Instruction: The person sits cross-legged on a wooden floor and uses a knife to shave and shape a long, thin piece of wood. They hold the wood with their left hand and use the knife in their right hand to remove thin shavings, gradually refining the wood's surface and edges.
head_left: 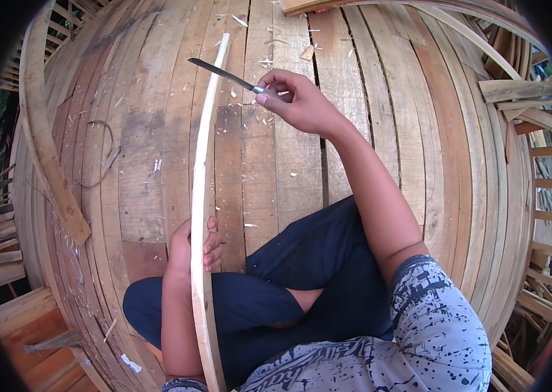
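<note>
I sit cross-legged on a wooden plank floor [289,157]. My left hand [191,247] grips a long, thin pale wooden strip [199,176] near its lower part; the strip runs from my lap away to the far floor. My right hand [299,101] is stretched forward and holds a knife [224,74] by its handle. The dark blade points left and crosses the strip near its upper part, touching or just above its edge.
Wood shavings [263,62] lie scattered on the planks. A loose plank [44,130] lies along the left side, with a bent wire [103,153] beside it. Stacked timber and slats [524,91] surround the floor at right and top. My dark trousers [302,274] cover my folded legs.
</note>
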